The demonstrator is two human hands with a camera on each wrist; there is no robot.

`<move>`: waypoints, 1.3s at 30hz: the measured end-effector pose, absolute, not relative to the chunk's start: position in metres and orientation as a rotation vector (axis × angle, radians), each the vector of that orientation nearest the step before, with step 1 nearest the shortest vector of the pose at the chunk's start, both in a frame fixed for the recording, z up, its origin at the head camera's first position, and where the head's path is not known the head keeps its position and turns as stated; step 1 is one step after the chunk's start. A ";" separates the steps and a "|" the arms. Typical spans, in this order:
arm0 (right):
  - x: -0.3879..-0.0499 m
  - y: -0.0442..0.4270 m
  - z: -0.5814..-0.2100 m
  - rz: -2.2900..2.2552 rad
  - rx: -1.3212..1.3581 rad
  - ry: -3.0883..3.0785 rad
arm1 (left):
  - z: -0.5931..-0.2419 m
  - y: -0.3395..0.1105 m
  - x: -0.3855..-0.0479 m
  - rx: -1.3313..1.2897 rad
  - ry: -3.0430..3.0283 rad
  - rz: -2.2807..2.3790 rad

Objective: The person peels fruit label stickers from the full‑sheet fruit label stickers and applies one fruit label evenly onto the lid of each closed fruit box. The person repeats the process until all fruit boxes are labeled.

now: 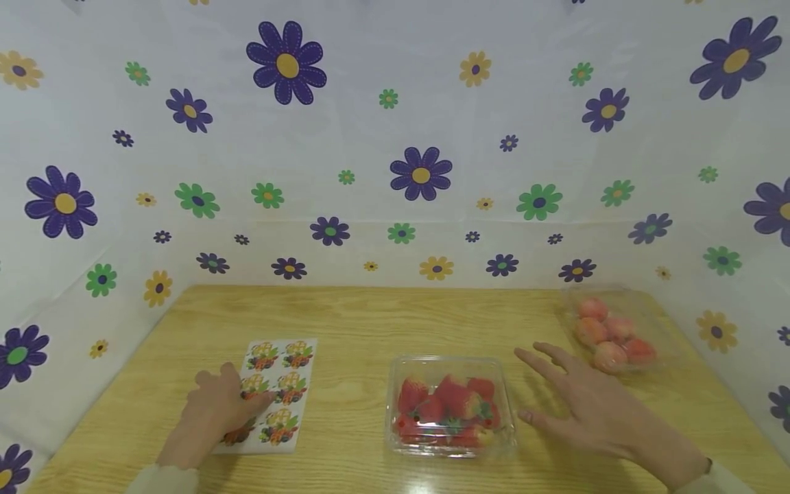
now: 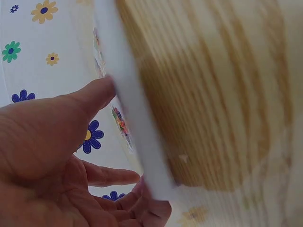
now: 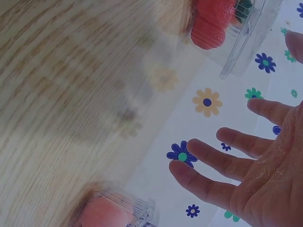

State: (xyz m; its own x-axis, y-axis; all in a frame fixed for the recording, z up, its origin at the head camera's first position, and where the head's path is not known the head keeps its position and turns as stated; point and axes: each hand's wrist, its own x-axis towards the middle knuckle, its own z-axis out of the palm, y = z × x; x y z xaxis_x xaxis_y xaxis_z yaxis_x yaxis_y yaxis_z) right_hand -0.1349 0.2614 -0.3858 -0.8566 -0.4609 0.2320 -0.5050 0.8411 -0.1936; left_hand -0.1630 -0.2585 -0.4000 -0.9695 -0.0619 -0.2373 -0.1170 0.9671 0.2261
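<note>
On the left side of the table is a white sheet of fruit stickers [image 1: 286, 394]. My left hand [image 1: 212, 405] holds it by its left edge, thumb over the printed face and fingers at the edge. In the left wrist view the near edge of the sticker sheet [image 2: 137, 113] shows as a thick blurred white band beside the thumb. A clear lidded box of strawberries [image 1: 453, 408] stands at the middle front. Just right of that box, my right hand [image 1: 592, 405] hovers with fingers spread and nothing in it.
A clear box of peach-like fruit [image 1: 611, 336] stands at the back right, beyond my right hand. White cloth with flower prints [image 1: 420, 123] hangs behind the wooden table [image 1: 345, 322] and along both sides.
</note>
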 end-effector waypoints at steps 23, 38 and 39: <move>-0.134 0.262 -0.387 0.361 0.747 -2.817 | -0.401 -0.269 -0.165 -0.202 2.823 0.716; -0.137 0.242 -0.366 0.410 0.841 -2.584 | -0.359 -0.237 -0.148 0.012 2.886 0.867; -0.139 0.238 -0.365 0.432 0.849 -2.571 | -0.357 -0.235 -0.146 0.025 2.887 0.879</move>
